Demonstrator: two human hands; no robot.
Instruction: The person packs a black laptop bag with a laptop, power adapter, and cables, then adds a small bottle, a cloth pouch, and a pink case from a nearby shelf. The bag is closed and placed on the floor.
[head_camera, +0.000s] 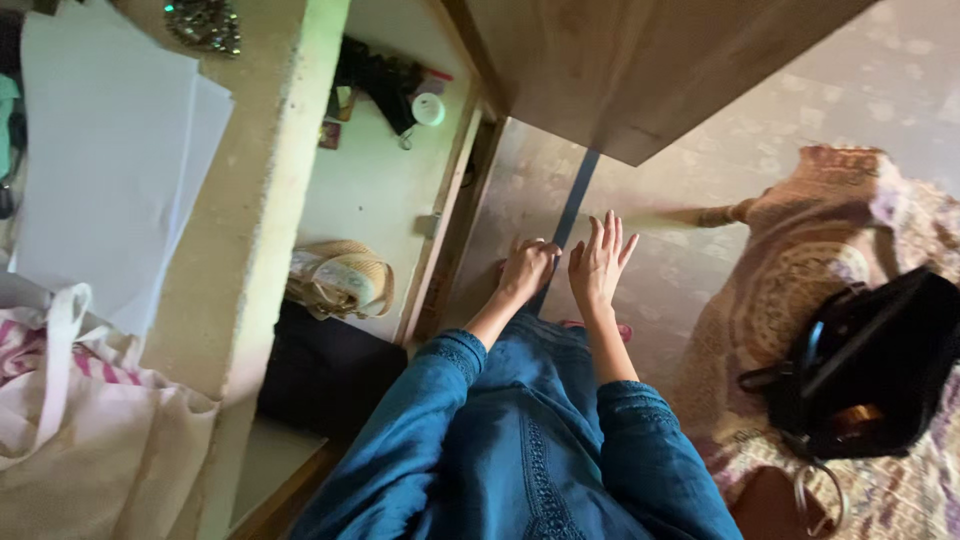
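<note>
Now both hands, left (524, 268) curled, right (598, 262) flat, touch blue strip (572, 212).

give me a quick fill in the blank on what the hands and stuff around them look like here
1. Both hands, left hand and right hand, reach toward a thin ____ strip.
2. The sleeves are ____.
3. The black bag lies on a patterned ____.
4. White ____ sheets lie on the tabletop.

Missing: blue; blue; rug; paper
</note>
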